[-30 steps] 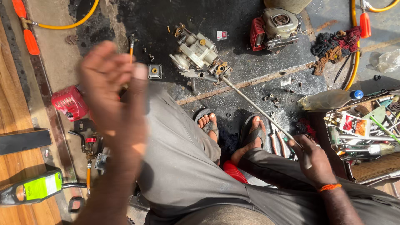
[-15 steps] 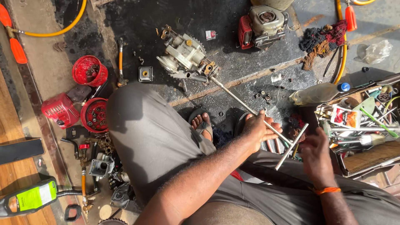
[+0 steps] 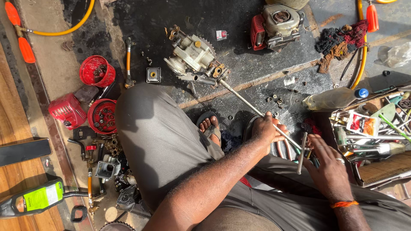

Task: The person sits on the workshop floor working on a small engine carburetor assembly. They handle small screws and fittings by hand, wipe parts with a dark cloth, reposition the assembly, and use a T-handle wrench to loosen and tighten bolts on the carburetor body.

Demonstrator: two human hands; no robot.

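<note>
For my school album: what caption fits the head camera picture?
Left hand grips a long thin metal rod; right hand holds a short grey metal tool.

Little open floor lay ahead of the knees: a bare dark patch sat between the pump assembly and the small red-and-grey engine. The long metal rod cut slantwise across the middle, barring a straight reach from the left hand towards the loose nuts. To the right, the tool tray and a plastic bottle crowded the right hand (barely any gap there). Red covers and carburettor parts filled the left side
</note>
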